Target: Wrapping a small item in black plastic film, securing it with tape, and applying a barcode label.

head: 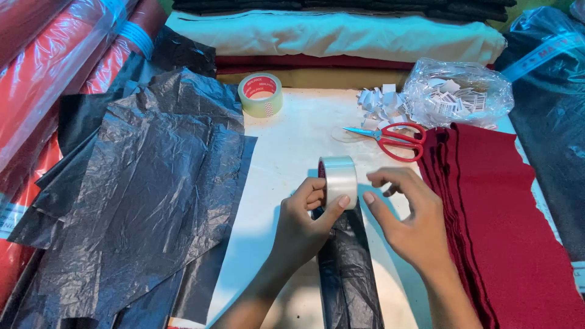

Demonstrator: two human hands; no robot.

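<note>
The left hand (301, 228) grips an upright roll of clear tape (338, 180) just above a rolled black plastic bundle (347, 274) under its wrist. The right hand (405, 222), empty and half-curled, picks at the roll's edge; no strip looks pulled free, so the bundle seems untaped.

place: textile packing workshop | evidence: wrapped fabric rolls (42, 67), folded cloth (335, 33) (stacked), tag bag (457, 91)
</note>
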